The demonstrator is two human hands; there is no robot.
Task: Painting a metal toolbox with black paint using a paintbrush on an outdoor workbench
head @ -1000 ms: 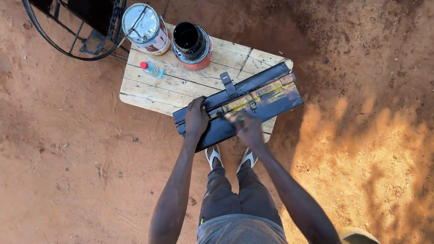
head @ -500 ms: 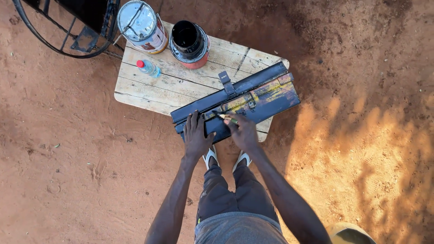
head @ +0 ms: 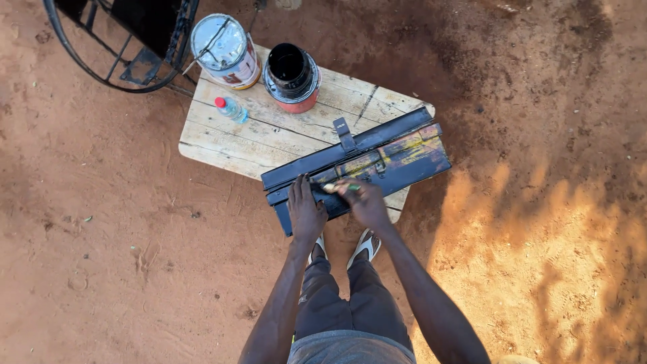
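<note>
Directly beneath you, your left hand [head: 305,212] lies flat and released, palm down, on the near end of a dark metal box [head: 357,167], fingers spread over its front face. Your right hand [head: 364,200] sits just beside the left one, clenched around a small brush [head: 335,188] whose pale handle points toward your left fingers; the tip touches the box's front. Whether bristles carry paint, you cannot tell from this height.

That box rests tilted along the near edge of a wooden plank table [head: 269,131], partly overhanging it above your feet. Its front face, to the right of your right hand, shows worn yellow patches on blue-black metal, and a hasp stands up from the lid beyond your hands.

Farther from your hands, across the table, an open dark tin [head: 292,77] with a red base stands upright. Just left of it stands a closed paint can [head: 226,50] with a silvery lid. A small clear bottle [head: 231,109] with a red cap lies on the planks, beyond your left hand. A black metal frame [head: 121,40] sits on the red soil past the table's far left corner.
</note>
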